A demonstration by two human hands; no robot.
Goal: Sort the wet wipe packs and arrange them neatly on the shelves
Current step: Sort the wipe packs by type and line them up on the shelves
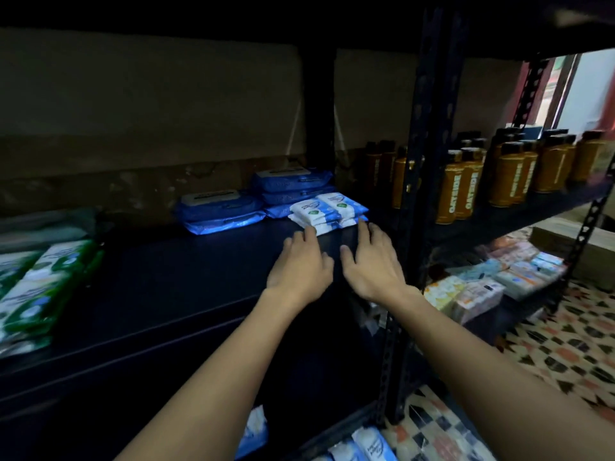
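Blue packs [219,209] and white packs [327,209] are already stacked on the dark shelf [186,281]; green packs [40,284] are left loose. Nothing is held: left hand [299,264] and right hand [371,261] are flat, fingers spread

Two bare forearms enter from the lower edge, with no sleeve, cuff or glove anywhere along their visible length. The left hand [301,266] carries no ring, and the wrist just behind it has no watch, band or bracelet. The right hand [372,261] is equally unadorned, its wrist bare as well. Fingernails look short and unpainted, though the dim light and blur leave finer detail unclear.
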